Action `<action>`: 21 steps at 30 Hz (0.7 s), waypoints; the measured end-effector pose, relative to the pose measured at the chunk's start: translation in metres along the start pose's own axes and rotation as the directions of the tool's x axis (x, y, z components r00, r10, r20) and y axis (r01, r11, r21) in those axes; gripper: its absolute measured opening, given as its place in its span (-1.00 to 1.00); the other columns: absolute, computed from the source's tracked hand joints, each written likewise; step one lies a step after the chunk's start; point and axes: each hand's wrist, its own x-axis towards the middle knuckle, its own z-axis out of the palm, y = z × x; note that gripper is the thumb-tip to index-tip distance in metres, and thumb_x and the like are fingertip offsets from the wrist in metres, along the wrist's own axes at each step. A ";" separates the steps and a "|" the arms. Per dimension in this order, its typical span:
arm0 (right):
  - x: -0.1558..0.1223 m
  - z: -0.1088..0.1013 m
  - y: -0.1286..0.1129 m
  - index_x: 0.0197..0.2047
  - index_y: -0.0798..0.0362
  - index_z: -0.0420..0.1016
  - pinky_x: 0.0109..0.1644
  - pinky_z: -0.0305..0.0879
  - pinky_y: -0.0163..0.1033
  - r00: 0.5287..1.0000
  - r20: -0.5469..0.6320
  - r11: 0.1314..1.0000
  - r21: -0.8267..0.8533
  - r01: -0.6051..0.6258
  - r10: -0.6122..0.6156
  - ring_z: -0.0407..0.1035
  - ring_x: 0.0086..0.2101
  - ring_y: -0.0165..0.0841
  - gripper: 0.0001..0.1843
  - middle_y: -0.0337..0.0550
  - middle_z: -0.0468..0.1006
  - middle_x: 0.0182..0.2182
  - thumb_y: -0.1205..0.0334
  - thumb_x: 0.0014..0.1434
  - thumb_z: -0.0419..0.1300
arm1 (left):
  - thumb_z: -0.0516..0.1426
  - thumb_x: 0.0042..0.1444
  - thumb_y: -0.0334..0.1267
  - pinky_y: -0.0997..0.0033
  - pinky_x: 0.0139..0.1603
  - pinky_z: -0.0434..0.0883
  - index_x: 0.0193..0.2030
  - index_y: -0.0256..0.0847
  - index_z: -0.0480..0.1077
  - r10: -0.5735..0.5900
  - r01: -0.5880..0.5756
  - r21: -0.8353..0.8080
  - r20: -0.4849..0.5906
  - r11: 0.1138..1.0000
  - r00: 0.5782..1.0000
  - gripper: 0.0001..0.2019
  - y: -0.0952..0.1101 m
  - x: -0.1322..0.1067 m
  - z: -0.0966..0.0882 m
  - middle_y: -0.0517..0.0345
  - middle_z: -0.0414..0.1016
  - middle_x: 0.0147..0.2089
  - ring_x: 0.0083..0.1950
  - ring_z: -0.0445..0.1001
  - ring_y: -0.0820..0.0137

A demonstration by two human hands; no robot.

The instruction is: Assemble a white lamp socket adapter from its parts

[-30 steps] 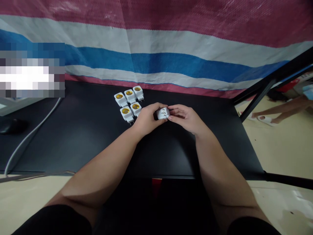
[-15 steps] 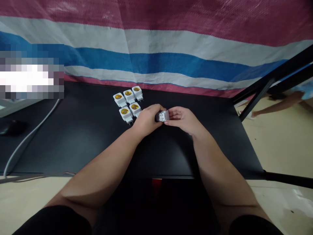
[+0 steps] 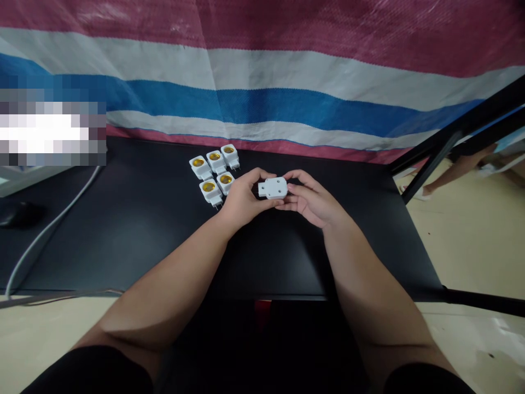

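Observation:
Between my two hands is a white plug-in lamp socket (image 3: 274,188), its flat back with small dark holes facing up. My left hand (image 3: 246,200) grips it from the left, thumb along the near edge and fingers at the far edge. From the right, my right hand (image 3: 311,198) pinches its other end with the fingertips. Several similar white lamp sockets (image 3: 211,191) lie grouped just beyond my left hand, with gold-coloured round openings facing up and metal pins on some.
The black table (image 3: 164,246) carries a dark mouse (image 3: 18,213) and a grey cable (image 3: 53,221) at left, near a blurred-out patch. A striped sheet (image 3: 262,104) hangs behind. Black frame bars (image 3: 455,137) stand at right; a person's leg (image 3: 459,171) shows beyond.
The held lamp socket has been turned over: its pins faced me before, and now its flat back shows. My fingers have shifted around it. The grouped sockets have stayed put.

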 end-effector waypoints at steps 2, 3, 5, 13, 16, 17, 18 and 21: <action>0.001 0.000 0.001 0.00 -0.14 0.52 0.11 0.66 0.01 1.000 -0.017 1.000 0.013 0.002 -0.002 0.66 -0.21 -0.31 -0.62 -0.25 0.74 -0.17 0.05 0.21 0.53 | 0.56 0.00 -0.20 0.19 0.07 0.54 0.08 -0.17 0.57 0.036 -0.038 0.051 0.027 0.998 0.999 -0.49 0.002 0.001 -0.003 0.03 0.70 0.04 0.02 0.65 0.20; 0.001 0.000 0.001 0.00 -0.13 0.54 0.11 0.65 0.00 1.000 -0.021 1.000 0.016 0.002 -0.001 0.66 -0.21 -0.32 -0.62 -0.25 0.73 -0.20 0.07 0.19 0.54 | 0.56 0.01 -0.18 0.18 0.09 0.54 0.09 -0.16 0.58 0.063 -0.066 0.065 0.044 0.996 0.997 -0.49 0.002 0.001 -0.004 0.02 0.70 0.05 0.04 0.65 0.18; 0.001 0.000 0.001 -0.01 -0.11 0.56 0.12 0.65 0.01 1.000 -0.022 1.000 0.021 -0.006 0.007 0.65 -0.22 -0.32 -0.60 -0.27 0.72 -0.24 0.08 0.16 0.57 | 0.55 0.05 -0.10 0.17 0.11 0.54 0.12 -0.15 0.60 0.115 -0.120 0.066 0.072 0.991 0.991 -0.48 0.003 0.002 -0.006 -0.01 0.71 0.07 0.08 0.65 0.17; 0.003 -0.003 0.002 -0.05 -0.10 0.57 0.10 0.68 0.09 0.999 -0.044 1.000 -0.021 -0.007 0.006 0.63 -0.24 -0.29 -0.53 -0.26 0.69 -0.26 0.07 0.03 0.62 | 0.54 0.06 0.01 0.22 -0.01 0.54 0.07 -0.15 0.65 0.038 -0.035 -0.036 0.095 0.999 0.995 -0.51 0.004 0.002 -0.007 -0.01 0.73 -0.02 -0.05 0.66 0.22; 0.005 -0.002 0.005 -0.07 -0.10 0.57 0.10 0.68 0.08 0.998 -0.053 1.000 0.000 -0.016 0.015 0.64 -0.24 -0.30 -0.55 -0.29 0.67 -0.30 0.13 0.02 0.60 | 0.55 0.04 0.00 0.26 -0.07 0.54 0.05 -0.17 0.66 -0.021 0.032 -0.092 0.118 0.995 0.993 -0.50 0.003 0.001 -0.006 -0.01 0.73 -0.06 -0.12 0.65 0.26; 0.005 -0.002 0.006 -0.07 -0.10 0.56 0.11 0.68 0.08 0.998 -0.055 1.000 0.005 -0.027 0.028 0.65 -0.24 -0.29 -0.57 -0.29 0.67 -0.30 0.14 0.03 0.59 | 0.55 0.03 0.00 0.26 -0.07 0.54 0.05 -0.18 0.65 -0.031 0.044 -0.104 0.122 0.994 0.992 -0.50 0.003 0.001 -0.006 0.00 0.73 -0.06 -0.12 0.64 0.26; 0.006 -0.001 0.005 -0.07 -0.11 0.56 0.11 0.68 0.09 0.997 -0.059 0.999 0.008 -0.040 0.040 0.65 -0.23 -0.29 -0.59 -0.29 0.67 -0.30 0.15 0.05 0.57 | 0.55 0.04 -0.01 0.26 -0.07 0.54 0.06 -0.19 0.65 -0.038 0.053 -0.124 0.121 0.991 0.992 -0.50 0.002 0.002 -0.005 0.00 0.73 -0.07 -0.12 0.64 0.27; 0.005 0.001 0.002 -0.08 -0.10 0.53 0.15 0.68 0.11 0.994 -0.087 0.998 0.014 -0.066 0.067 0.68 -0.21 -0.26 -0.66 -0.25 0.69 -0.26 0.18 0.11 0.50 | 0.51 0.10 0.01 0.28 -0.08 0.57 0.09 -0.20 0.61 -0.056 0.075 -0.235 0.087 0.969 0.995 -0.50 -0.002 0.002 -0.001 0.00 0.70 -0.07 -0.14 0.63 0.30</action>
